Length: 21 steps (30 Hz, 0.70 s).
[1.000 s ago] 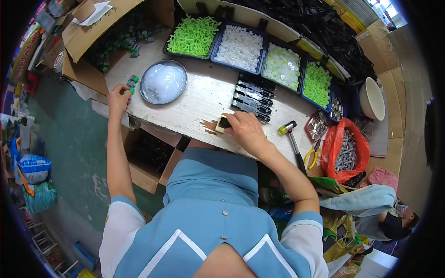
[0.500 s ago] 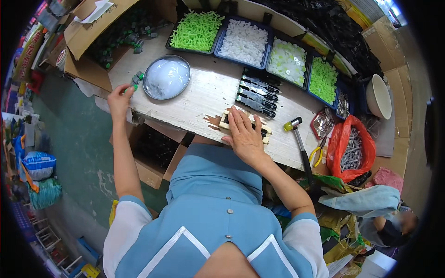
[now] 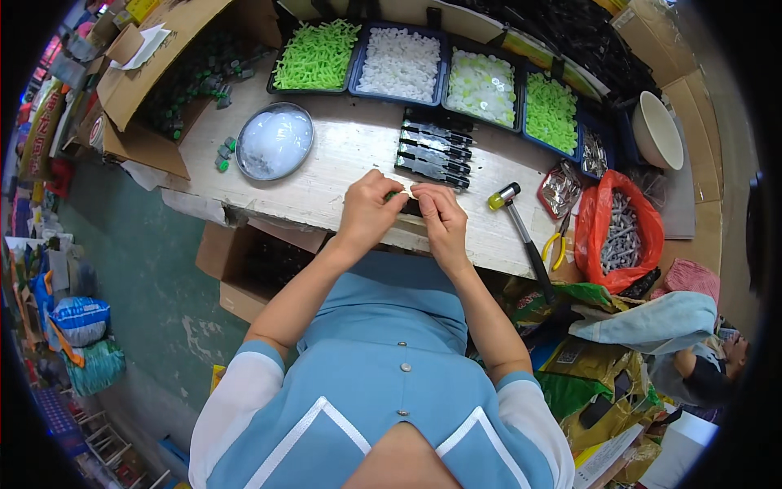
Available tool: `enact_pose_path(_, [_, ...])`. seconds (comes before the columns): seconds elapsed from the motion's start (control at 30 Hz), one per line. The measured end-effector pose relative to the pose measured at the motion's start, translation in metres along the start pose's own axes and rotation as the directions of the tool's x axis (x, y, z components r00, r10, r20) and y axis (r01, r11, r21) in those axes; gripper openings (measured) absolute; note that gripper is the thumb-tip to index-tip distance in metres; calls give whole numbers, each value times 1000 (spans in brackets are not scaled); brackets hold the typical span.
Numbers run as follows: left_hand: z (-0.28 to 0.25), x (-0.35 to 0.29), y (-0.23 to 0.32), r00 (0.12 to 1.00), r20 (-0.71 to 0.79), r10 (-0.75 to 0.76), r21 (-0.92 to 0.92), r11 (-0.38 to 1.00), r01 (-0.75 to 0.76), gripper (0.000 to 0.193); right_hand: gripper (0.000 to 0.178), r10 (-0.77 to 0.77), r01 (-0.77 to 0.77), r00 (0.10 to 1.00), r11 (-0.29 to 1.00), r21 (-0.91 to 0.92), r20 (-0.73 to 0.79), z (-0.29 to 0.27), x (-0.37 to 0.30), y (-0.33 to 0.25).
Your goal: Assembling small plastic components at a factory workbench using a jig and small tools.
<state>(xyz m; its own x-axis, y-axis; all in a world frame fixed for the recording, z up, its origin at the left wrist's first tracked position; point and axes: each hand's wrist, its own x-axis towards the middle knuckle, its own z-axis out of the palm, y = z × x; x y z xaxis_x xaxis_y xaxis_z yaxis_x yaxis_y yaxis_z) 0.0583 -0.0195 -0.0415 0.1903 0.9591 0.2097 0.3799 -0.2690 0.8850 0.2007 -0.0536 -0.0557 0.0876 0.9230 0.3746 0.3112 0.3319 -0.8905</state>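
My left hand (image 3: 366,213) is pinched round a small green-tipped piece (image 3: 391,196) above the table's near edge. Close beside it, my right hand (image 3: 444,224) has its fingers bent and drawn together, the fingertips almost meeting those of the left. Between and beneath the hands shows a black part (image 3: 414,208); most of the cream block that holds it is covered. Just beyond lies a row of black and clear parts (image 3: 434,147). Several green-and-grey pieces (image 3: 225,153) rest left of a round metal dish (image 3: 274,178) holding a whitish, jelly-like mass.
Trays of green sticks (image 3: 316,55), white pieces (image 3: 402,63), pale discs (image 3: 481,85) and green pieces (image 3: 551,112) line the back. At right are a hammer (image 3: 525,236), yellow-handled pliers (image 3: 560,248) and a red bag (image 3: 648,213) of grey parts. An open carton (image 3: 142,151) stands left.
My left hand has come from the green-and-grey pieces at left to the middle with a green-tipped one. My right hand, earlier flat on the cream block, now has its fingers bent beside the left.
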Motion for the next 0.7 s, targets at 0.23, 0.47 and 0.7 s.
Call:
enact_pose_path(0.23, [-4,2,-12,986,14,-167,-26,986,168,11,15,-36,37,999,996,-79,14,-1,-1,1])
enact_pose_path(0.47, [-9,3,-26,998,33,-52,-109,992,56,7,8,-120,121,993,984,-131,18,2,-1,3])
enact_pose_path(0.7, [-24,5,-20,988,147,-51,-163,984,75,15,9,-122,127,992,979,-158,41,1,0,2])
